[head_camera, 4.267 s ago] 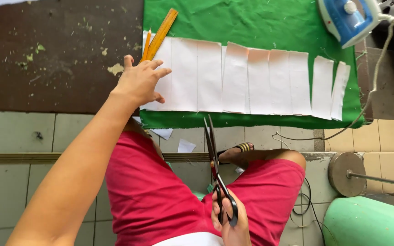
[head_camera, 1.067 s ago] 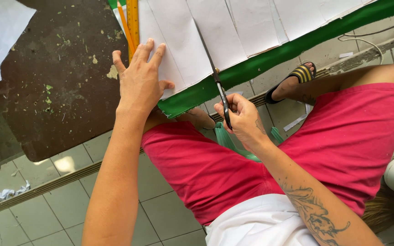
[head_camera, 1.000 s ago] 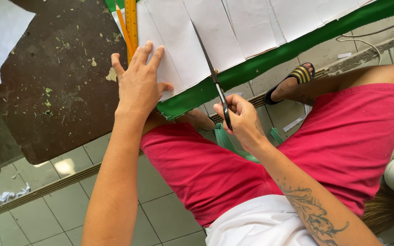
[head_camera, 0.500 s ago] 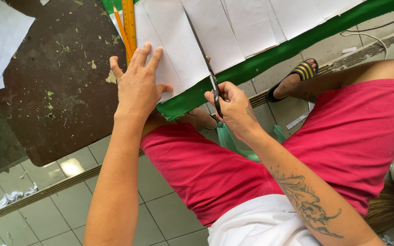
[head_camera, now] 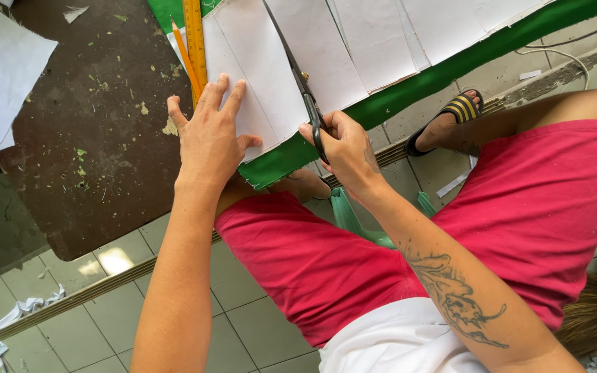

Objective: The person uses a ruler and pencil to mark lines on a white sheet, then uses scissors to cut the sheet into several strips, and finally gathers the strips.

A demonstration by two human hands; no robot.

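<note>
Scissors (head_camera: 297, 76) advanced further up into white paper sheet (head_camera: 257, 76) since earlier frame; right hand (head_camera: 343, 148) shifted closer to counter edge. Dark counter (head_camera: 91, 138) carries green cloth (head_camera: 409, 86), paper on top. Left hand (head_camera: 209, 135) flat on sheet, fingers spread, pressing down. Right hand fingers closed through scissor handles. Yellow ruler (head_camera: 195, 38) and orange pencil (head_camera: 184, 59) lie just beside left fingertips.
</note>
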